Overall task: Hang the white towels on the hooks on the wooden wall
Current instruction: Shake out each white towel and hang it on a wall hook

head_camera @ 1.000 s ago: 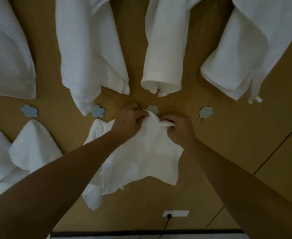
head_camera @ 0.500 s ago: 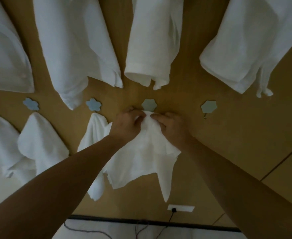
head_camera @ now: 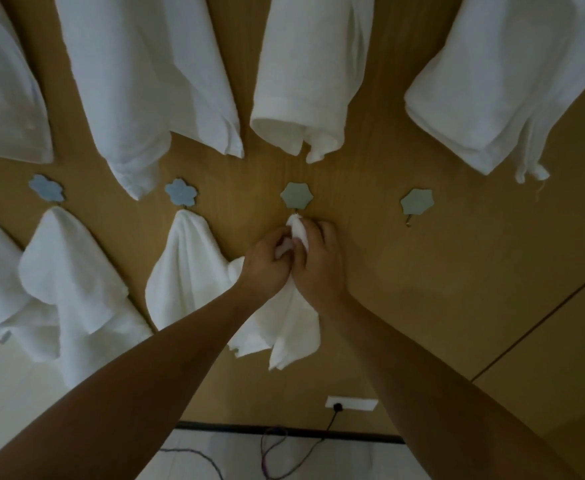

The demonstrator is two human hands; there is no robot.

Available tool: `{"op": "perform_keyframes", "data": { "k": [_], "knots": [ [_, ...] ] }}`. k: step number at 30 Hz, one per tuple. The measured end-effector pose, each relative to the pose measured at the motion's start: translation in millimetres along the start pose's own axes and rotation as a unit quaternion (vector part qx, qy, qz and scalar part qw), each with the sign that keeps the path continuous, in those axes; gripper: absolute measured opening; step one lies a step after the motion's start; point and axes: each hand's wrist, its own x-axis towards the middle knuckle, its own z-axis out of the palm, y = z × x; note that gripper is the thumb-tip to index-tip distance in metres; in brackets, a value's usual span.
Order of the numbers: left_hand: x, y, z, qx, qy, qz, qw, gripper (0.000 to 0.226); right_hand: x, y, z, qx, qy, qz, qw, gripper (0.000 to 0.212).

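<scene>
Bunched towel tip just under the third hook

Both the left hand (head_camera: 267, 261) and the right hand (head_camera: 318, 261) pinch the white towel (head_camera: 293, 327), fingers (head_camera: 313, 233) curled narrow on its gathered peak; the towel hangs straight down, the hook (head_camera: 296, 199) directly above, right hand nearer.

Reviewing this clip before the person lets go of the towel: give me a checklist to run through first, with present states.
1. Both hands hold the towel: left hand and right hand grip it. Ok.
2. Bunched tip reaches the hook under the third flower plate: ok.
3. Tip actually looped over that hook: cannot tell, fingers hide it.
4. Neighbouring hung towel stays on its hook: ok.
5. Next free hook is bare: ok.
</scene>
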Motion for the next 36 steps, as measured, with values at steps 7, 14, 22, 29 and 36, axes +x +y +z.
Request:
{"op": "perform_keyframes", "data": {
  "k": [7,14,22,29,36],
  "knots": [
    [-24.4,-14.2,3.5,0.115,-0.033,-0.073,0.990,0.036,-18.0,14.2,5.7,-0.101,-0.038,-0.001,0.994,0.037],
    [-37.6,-10.1,-1.7,0.155,-0.147,-0.148,0.966,0.045,-44.7,16.1,3.8,-0.122,-0.224,0.155,0.954,0.033],
    [-67.8,12.2,-6.6,0.253,-0.128,-0.179,0.942,0.066,-66.6,21.7,-32.9,-0.029,-0.289,0.207,0.934,0.039],
    [-118.9,28.0,-5.2,0.270,-0.079,-0.175,0.944,0.063,-107.1,22.7,-45.0,-0.041,-0.324,0.250,0.912,0.046],
    [-173.4,33.2,-36.1,0.274,-0.041,-0.210,0.937,0.057,-134.4,-10.6,-38.5,-0.024,-0.419,0.152,0.895,0.049]
  ]
}}
